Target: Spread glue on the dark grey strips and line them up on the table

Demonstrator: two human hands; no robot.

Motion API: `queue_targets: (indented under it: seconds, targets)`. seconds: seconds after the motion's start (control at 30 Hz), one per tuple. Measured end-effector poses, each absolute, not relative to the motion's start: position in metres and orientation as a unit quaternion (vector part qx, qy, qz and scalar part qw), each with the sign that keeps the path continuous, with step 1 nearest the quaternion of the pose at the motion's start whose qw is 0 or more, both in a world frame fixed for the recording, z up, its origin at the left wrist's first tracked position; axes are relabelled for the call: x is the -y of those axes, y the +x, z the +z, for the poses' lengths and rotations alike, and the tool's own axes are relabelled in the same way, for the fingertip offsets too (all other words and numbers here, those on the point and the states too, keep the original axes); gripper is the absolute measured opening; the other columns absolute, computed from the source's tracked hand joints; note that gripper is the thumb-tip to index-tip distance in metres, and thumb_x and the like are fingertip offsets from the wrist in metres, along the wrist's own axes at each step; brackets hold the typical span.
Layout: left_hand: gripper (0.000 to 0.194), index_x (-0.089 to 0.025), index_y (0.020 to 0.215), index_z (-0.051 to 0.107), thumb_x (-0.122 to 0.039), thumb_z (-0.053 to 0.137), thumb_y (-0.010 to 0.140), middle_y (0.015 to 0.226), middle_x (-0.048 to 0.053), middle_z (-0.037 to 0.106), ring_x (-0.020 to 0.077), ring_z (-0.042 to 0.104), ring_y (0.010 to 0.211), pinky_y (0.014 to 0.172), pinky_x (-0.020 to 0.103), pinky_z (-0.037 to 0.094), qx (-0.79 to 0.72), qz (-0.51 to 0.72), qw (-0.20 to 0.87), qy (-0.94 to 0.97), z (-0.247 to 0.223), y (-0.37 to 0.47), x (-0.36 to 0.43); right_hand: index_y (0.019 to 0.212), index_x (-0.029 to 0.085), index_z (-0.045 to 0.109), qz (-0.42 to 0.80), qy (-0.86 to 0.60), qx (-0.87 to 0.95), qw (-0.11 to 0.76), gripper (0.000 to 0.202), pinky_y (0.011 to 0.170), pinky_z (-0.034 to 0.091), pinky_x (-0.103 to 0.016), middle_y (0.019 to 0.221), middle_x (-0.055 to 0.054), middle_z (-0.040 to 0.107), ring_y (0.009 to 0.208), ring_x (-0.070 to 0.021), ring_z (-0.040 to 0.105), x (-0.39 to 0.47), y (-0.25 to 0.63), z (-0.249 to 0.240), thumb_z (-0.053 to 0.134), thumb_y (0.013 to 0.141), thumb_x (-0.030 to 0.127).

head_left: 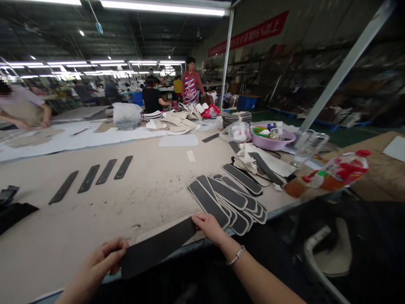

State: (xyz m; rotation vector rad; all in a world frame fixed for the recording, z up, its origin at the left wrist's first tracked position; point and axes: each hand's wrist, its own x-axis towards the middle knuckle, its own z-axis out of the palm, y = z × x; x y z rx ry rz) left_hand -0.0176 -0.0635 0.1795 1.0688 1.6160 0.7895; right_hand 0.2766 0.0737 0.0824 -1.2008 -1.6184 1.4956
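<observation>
Black strip is pinched at 1 end by the left hand, the other by the right hand.

A loose pile of dark grey, round-cornered flat strips with pale edges lies on a beige, smudged tabletop. On the near-left side of the pile, a left hand and a braceleted right hand grip opposite ends of a long, flat black strip. Four slim dark strips lie left of the pile; behind it, to the right, sits a round lilac plastic basin.
</observation>
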Motion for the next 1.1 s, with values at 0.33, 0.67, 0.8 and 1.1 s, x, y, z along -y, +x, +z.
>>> queue_targets:
  seconds: [0.33,0.67,0.8,1.1]
  targets:
    - [0.041,-0.019,0.069,0.058,-0.057,0.066,0.058,0.067,0.000,0.050,0.0121,0.044,0.061,0.057,0.024,0.041,-0.610,0.422,0.596,0.308,0.133,-0.005,0.060,0.084,0.017,0.063,0.504,-0.555,0.600,0.280,0.018,0.050,0.043,-0.023,0.059,0.002,0.060,0.052,-0.0131,0.055,-0.072,0.295,0.078,0.060,0.073,0.030]
    - [0.052,-0.016,0.064,0.058,-0.064,0.064,0.044,0.043,-0.008,0.035,0.0082,0.029,0.044,0.047,0.022,0.020,-0.754,0.297,0.445,0.381,0.109,-0.026,0.021,0.065,0.020,0.057,0.352,-0.608,0.665,0.253,0.015,0.058,0.039,-0.022,0.058,0.004,0.058,0.059,-0.0130,0.056,-0.101,0.272,0.081,0.069,0.068,0.026]
    - [0.045,-0.017,0.064,0.061,-0.060,0.057,0.053,0.046,-0.003,0.048,0.0127,0.042,0.048,0.051,0.024,0.027,-0.780,0.253,0.383,0.425,0.099,-0.030,0.016,0.063,0.020,0.057,0.327,-0.614,0.679,0.232,0.017,0.057,0.038,-0.022,0.058,0.004,0.059,0.058,-0.0127,0.056,-0.103,0.268,0.074,0.071,0.068,0.029]
    - [0.023,-0.019,0.069,0.060,-0.039,0.050,0.068,0.052,-0.001,0.059,0.0163,0.056,0.056,0.056,0.024,0.036,-0.811,0.184,0.316,0.457,0.088,-0.027,0.013,0.064,0.021,0.055,0.301,-0.607,0.711,0.192,0.016,0.059,0.039,-0.024,0.059,0.003,0.061,0.059,-0.0142,0.058,-0.100,0.271,0.073,0.065,0.073,0.030]
